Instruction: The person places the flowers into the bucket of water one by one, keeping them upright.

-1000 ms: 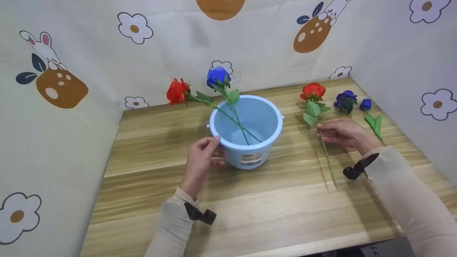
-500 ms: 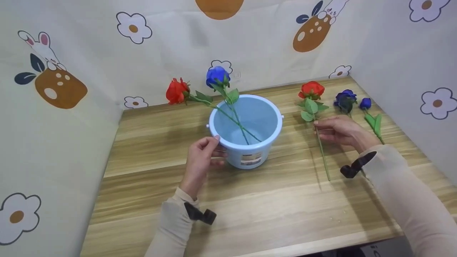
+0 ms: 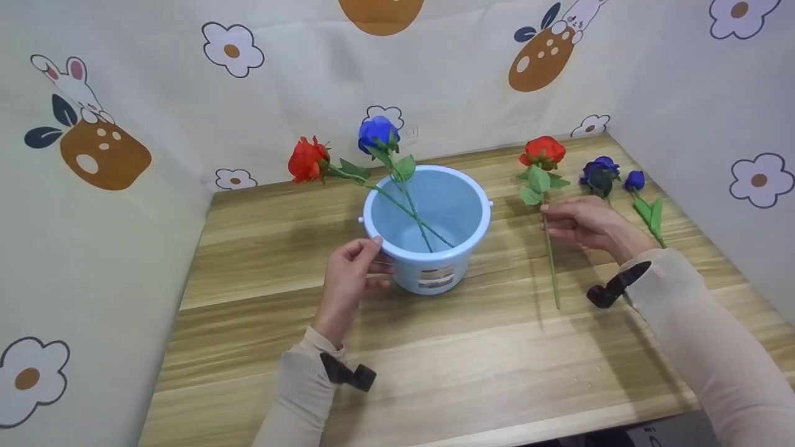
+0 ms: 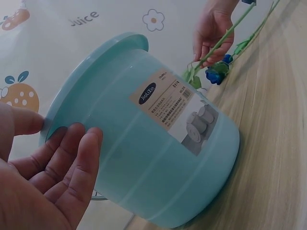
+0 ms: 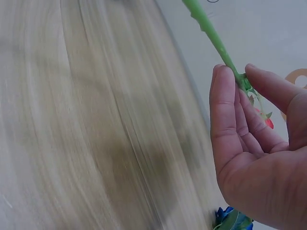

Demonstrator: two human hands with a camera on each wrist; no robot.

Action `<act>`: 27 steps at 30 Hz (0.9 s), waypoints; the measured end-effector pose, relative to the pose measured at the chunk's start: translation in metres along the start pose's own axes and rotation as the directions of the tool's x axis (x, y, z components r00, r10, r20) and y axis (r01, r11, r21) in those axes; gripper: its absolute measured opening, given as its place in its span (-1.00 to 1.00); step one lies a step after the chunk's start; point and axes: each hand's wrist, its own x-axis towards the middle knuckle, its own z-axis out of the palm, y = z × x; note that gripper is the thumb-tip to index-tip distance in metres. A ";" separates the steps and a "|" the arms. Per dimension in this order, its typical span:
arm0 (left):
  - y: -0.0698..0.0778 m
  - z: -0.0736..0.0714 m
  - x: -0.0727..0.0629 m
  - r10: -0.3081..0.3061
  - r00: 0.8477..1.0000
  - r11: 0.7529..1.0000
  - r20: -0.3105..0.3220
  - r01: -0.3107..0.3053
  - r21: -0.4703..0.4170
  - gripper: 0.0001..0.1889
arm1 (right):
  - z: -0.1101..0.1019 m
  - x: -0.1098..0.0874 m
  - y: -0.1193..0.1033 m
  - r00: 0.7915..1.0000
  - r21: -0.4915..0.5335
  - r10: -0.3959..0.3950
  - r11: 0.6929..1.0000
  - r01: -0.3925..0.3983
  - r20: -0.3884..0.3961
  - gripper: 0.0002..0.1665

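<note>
A light blue bucket (image 3: 407,270) stands upright on the table, its label facing me. My left hand (image 3: 349,279) pinches its rim at the near left, as the left wrist view also shows. Crossed inside the bucket, a red rose (image 3: 307,160) and a blue rose (image 3: 379,133) lean out over the back left of the rim. Right of the bucket, my right hand (image 3: 587,225) holds another red rose (image 3: 543,152) by its green stem (image 5: 213,40), between thumb and fingers just below the leaves. This stem hangs over the table, its lower end toward me.
Beyond my right hand lie a dark blue rose (image 3: 600,177) and a small blue bud (image 3: 634,180) with green leaves, near the table's right edge. Patterned cloth walls (image 3: 292,93) enclose the wooden table (image 3: 261,248) at the back and both sides.
My right hand has lifted the red rose slightly and shifted it a little left and away from me. The left hand and the bucket have stayed in place.
</note>
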 end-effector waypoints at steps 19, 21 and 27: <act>0.000 -0.002 0.001 0.012 1.000 1.000 0.011 -0.012 0.021 -0.78 | 0.028 -0.006 -0.023 0.998 0.174 -0.056 0.983 0.050 0.029 -0.76; 0.000 -0.002 0.001 0.013 1.000 1.000 0.010 -0.014 0.026 -0.78 | 0.032 -0.006 -0.026 0.997 0.193 -0.065 0.980 0.057 0.035 -0.75; 0.001 -0.003 0.001 -0.006 1.000 0.999 0.008 0.006 0.039 -0.78 | 0.044 -0.007 -0.034 0.995 0.260 -0.088 0.963 0.072 0.050 -0.83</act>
